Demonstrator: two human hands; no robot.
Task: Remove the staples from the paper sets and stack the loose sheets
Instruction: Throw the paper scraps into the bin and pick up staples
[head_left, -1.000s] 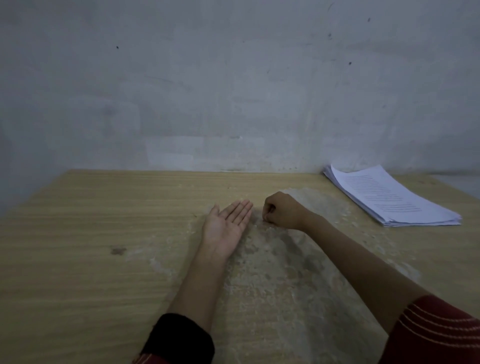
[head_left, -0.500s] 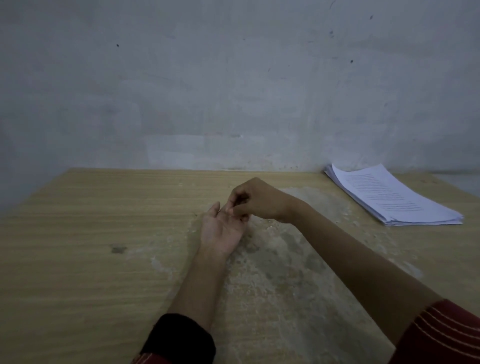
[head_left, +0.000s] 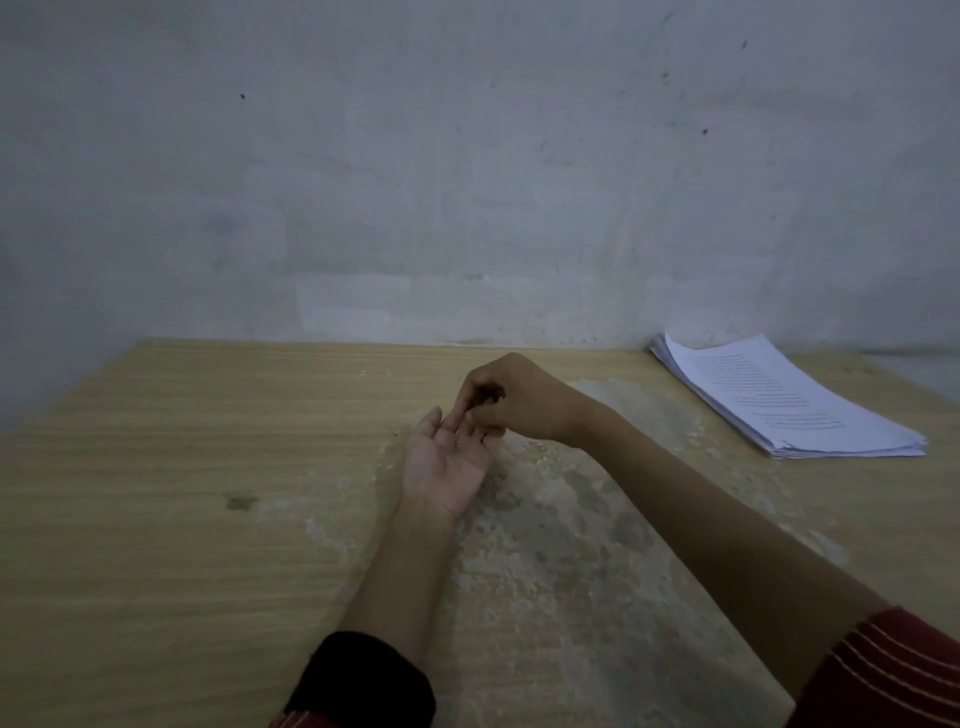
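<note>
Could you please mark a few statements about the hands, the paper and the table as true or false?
1. The left hand lies palm up on the table. True.
2. The right hand is resting on the paper stack. False: it is pinched over the left hand's fingertips, apart from the stack.
3. The paper stack lies at the far right of the table, near the wall. True.
4. A staple remover lies beside the stack. False: no tool is visible.
5. The tabletop is worn in the middle. True.
</note>
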